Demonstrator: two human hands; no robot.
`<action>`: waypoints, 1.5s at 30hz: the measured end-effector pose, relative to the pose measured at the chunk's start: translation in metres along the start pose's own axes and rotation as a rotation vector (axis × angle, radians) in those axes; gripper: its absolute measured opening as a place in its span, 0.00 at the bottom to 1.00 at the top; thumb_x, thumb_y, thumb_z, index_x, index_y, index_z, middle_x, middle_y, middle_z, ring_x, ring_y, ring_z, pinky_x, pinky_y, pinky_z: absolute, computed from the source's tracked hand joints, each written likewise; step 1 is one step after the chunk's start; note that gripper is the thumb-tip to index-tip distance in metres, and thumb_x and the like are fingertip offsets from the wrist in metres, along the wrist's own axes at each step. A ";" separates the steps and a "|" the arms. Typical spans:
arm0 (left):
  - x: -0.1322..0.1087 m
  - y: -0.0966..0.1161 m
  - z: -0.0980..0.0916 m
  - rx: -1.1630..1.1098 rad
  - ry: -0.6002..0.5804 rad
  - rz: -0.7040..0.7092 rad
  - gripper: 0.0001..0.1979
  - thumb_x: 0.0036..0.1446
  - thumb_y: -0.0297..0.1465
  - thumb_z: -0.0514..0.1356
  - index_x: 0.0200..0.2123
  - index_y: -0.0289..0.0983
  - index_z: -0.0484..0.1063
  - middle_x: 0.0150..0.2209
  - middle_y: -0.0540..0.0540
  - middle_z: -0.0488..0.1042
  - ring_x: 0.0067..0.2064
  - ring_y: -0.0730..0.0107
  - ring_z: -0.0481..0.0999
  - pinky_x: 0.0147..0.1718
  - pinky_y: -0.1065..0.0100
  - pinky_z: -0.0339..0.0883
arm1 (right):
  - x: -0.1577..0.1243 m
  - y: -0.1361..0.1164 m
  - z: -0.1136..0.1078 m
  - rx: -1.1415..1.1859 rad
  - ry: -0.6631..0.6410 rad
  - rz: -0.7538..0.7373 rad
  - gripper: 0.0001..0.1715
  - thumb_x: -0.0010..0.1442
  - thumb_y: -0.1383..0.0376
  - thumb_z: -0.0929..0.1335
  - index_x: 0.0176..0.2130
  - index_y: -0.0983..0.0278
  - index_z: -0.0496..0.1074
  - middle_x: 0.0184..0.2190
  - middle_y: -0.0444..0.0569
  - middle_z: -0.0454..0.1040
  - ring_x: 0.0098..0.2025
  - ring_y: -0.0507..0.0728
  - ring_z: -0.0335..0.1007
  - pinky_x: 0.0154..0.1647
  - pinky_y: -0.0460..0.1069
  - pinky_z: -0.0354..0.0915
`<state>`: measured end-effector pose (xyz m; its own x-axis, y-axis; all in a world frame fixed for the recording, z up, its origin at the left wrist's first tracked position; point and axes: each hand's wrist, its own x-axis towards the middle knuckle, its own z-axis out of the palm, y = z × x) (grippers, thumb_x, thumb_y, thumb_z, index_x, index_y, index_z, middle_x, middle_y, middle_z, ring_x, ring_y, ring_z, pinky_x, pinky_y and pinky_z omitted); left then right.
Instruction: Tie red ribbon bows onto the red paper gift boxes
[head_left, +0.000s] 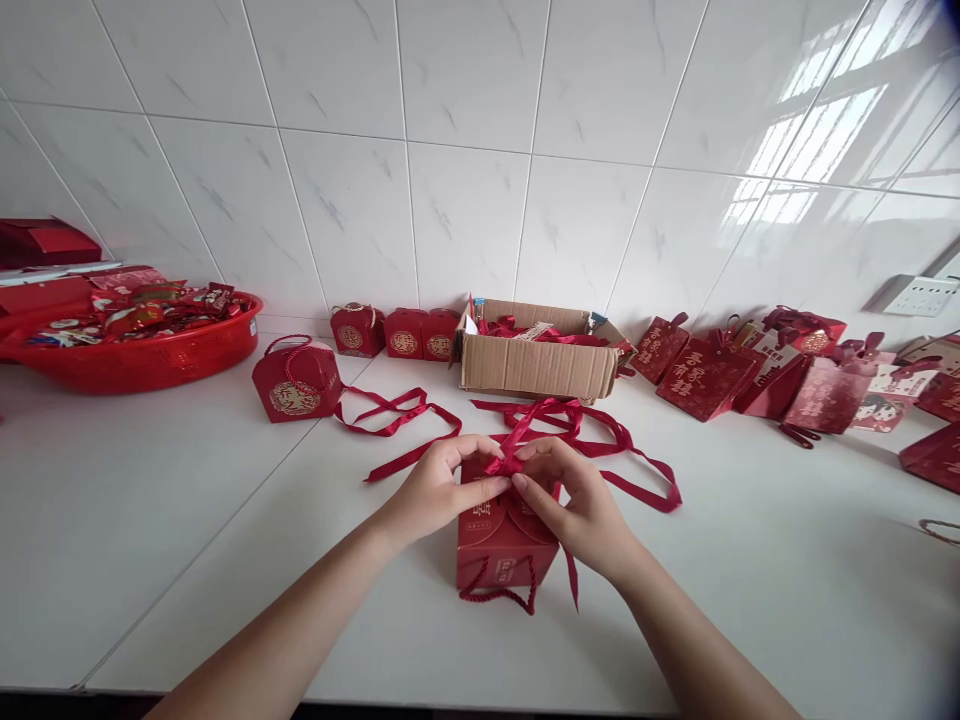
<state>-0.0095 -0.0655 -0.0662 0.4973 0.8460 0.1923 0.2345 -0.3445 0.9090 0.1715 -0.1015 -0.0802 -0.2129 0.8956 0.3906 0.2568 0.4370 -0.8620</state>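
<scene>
Head view shows my left hand [431, 492] and my right hand [581, 500] meeting over a dark red printed paper box with curved top flaps [495, 540]. This box lies at the near middle of the white smooth surface [150, 480], and a twisted dark red cord handle [532, 588] hangs at its near end. Both hands are nearly closed: in each one the thumb and the forefinger pinch a shiny crimson fabric ribbon [511, 464], which is gathered above the top of the box. One ribbon end hangs down on the right side of the box. I judge that the step in hand is the tying or shaping of a knot, but my fingers cover part of it, so I cannot tell how tight it is. In my opinion, the next move calls for an even pull to left and right, without pressing the flaps in. Loose crimson ribbon [405, 462] lies on the far left, before a brown cardboard carton [525, 368].
</scene>
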 end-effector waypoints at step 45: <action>0.004 -0.005 0.006 -0.039 0.013 0.016 0.07 0.54 0.34 0.60 0.30 0.36 0.70 0.31 0.49 0.72 0.33 0.72 0.70 0.34 0.70 0.64 | 0.003 -0.005 -0.002 0.113 -0.167 0.203 0.23 0.61 0.53 0.63 0.22 0.63 0.69 0.57 0.53 0.63 0.66 0.63 0.44 0.57 0.58 0.56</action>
<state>-0.0031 -0.0629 -0.0722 0.4897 0.8458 0.2116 0.1942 -0.3424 0.9193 0.1715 -0.1012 -0.0742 -0.3227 0.9335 0.1561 0.2048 0.2299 -0.9514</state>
